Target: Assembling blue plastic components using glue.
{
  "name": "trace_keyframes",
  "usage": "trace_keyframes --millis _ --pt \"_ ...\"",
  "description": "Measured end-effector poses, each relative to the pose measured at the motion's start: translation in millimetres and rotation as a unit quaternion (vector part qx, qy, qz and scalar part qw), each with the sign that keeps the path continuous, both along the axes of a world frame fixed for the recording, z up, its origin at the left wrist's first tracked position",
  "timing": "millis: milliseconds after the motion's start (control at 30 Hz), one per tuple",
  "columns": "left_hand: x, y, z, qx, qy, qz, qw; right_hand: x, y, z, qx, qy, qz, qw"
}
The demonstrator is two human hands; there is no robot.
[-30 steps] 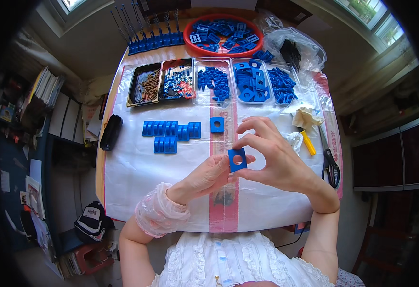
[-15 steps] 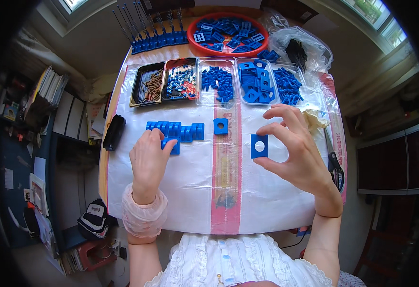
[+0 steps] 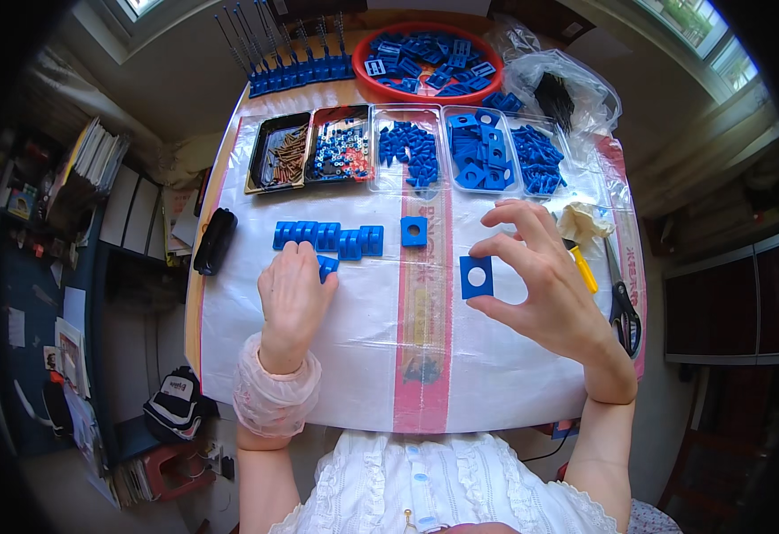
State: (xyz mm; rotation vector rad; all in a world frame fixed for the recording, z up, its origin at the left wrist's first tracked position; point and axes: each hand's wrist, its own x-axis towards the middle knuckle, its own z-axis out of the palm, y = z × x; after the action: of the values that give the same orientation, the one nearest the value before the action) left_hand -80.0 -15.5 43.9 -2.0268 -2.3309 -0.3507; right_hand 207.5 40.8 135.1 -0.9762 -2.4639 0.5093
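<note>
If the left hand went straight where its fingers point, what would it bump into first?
Probably the row of ridged blue plastic blocks just ahead of the left hand, though depth is unclear: it might be above them or touching.

R hand (image 3: 536, 289) pinching blue sq. plate (image 3: 472, 292), L hand (image 3: 292, 301) at blue pc. (image 3: 328, 265)

Your held plate (image 3: 476, 293): smooth plastic | your blocks (image 3: 349, 243): glossy plastic | your desk (image 3: 193, 334): smooth wood | your cover sheet (image 3: 514, 383): shiny, creased plastic | basin (image 3: 360, 76): smooth plastic | screws (image 3: 289, 158): metallic | your sleeve cuff (image 3: 275, 392): thin, gathered cloth
</note>
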Motion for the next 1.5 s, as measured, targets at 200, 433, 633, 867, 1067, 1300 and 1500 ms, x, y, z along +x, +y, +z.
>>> trace_keyframes --millis 200,433,633,867,1067,1300,1500 --pt "0 -5 31 -0.002 -0.109 -0.009 0.994 0 0 -2 0.01 0.024 0.005 1.0" --pt "29 9 28 -0.109 -0.522 -0.204 0.821 -3 -4 5 0.03 0.049 0.007 0.998" --pt "57 15 -10 -0.212 -0.822 -0.157 0.504 -4 -7 7 0.033 0.053 0.002 0.998" --pt "72 11 -17 -0.262 -0.908 -0.11 0.307 -7 -2 -1 0.014 0.042 0.008 0.999" --pt "72 9 -36 -0.283 -0.905 -0.123 0.294 -10 0 -14 0.01 0.026 0.026 0.999" --pt "74 10 -37 -0.28 -0.918 -0.1 0.261 -7 5 -2 0.018 0.023 0.002 1.0" --pt "74 10 -44 -0.285 -0.923 -0.097 0.239 -8 4 -6 0.017 0.026 0.004 0.999"
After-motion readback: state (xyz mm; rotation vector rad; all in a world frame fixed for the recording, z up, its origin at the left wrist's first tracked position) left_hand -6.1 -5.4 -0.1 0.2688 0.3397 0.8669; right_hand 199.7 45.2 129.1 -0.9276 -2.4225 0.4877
